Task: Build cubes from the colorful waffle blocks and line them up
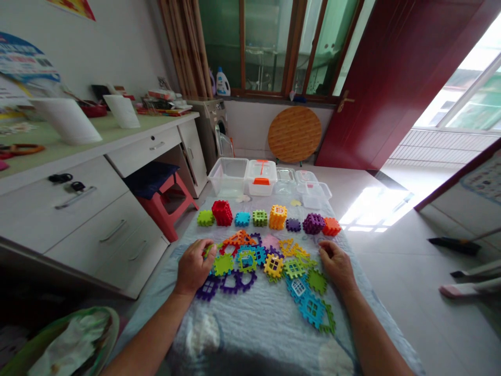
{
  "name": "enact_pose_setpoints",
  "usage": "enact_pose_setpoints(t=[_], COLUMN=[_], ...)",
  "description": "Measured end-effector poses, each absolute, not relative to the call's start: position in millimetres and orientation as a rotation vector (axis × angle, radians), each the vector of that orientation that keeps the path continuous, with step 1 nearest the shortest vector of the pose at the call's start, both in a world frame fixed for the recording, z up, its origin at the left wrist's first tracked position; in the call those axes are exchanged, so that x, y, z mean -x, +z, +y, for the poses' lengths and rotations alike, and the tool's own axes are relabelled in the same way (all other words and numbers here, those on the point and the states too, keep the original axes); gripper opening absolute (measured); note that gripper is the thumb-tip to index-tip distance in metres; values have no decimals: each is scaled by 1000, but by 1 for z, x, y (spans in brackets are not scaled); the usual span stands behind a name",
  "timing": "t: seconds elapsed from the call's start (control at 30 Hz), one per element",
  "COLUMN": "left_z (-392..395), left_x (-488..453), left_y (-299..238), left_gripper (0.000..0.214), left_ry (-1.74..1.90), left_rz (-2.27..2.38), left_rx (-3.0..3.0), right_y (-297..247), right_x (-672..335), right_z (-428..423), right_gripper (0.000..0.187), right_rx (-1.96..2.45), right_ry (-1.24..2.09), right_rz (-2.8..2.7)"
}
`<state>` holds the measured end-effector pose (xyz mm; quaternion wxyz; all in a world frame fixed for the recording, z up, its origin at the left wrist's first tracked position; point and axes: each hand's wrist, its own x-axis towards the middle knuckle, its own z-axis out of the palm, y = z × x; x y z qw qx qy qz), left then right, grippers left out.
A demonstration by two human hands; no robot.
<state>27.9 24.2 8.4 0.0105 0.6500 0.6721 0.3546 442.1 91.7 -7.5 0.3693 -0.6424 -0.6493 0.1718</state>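
Observation:
A heap of flat plastic interlocking tiles (270, 263) in many colours lies on a pale blue cloth (250, 324). My left hand (194, 266) rests at the heap's left edge, fingers curled on a green tile (209, 249). At the heap's right edge my right hand (335, 263) has its fingers curled; what they hold is hidden. Beyond the heap stands a row of built cubes and stacked tiles: green (205, 218), red (222, 212), blue (242, 219), green (259, 218), orange (277, 216), purple (313, 223), orange-red (331, 226).
Clear plastic boxes (229, 175) and a white box with an orange latch (261, 177) stand behind the row. White drawers (90, 219) and a red stool (166, 201) are on the left. A round wooden board (294, 133) leans on the far wall. A broom (454, 244) lies at right.

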Motion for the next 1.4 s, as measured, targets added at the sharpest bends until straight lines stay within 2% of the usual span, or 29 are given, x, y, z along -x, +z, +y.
enact_pose_setpoints(t=[0.4,0.83,1.07,1.4], left_z=[25,27,33,33], left_x=[-21,-17,-13,-11], left_y=[11,6,7,4], left_gripper=[30,16,14,13], left_ry=[1251,1161,1175,1256], left_rz=[2164,2126,2113,2243], left_rx=[-1849,-1960,-1993,-1903], right_y=[-2,2,0,-3], right_x=[-435,-427,-421,-421], right_z=[93,96,106,109], right_gripper=[33,27,21,23], right_rx=[1668,1608,1538,1556], right_ry=[427,267,223,218], right_rz=[-1646,-1844,-1917,-1893])
